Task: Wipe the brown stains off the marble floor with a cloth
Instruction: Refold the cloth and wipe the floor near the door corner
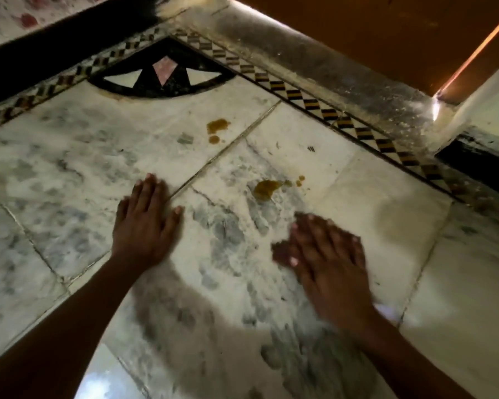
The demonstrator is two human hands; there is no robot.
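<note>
floor: grey-veined white marble [69, 174] | edging: checkered border [314, 103] | corner: black inlay [162, 79]

The marble floor [69, 174] is carrying two groups of brown stains: one [217, 128] lying toward the inlaid corner, another [267, 189] sitting nearer the checkered border [323, 109].

1 view only: head camera, wide-angle, worn by person. Looks forward and steeply down at marble floor [69, 174], close above it. Both forearms enter from bottom edge, hands mid-frame. Floor corner with checkered border [308, 103] at top; wall and door gap at upper right. Edges curve from lens.
</note>
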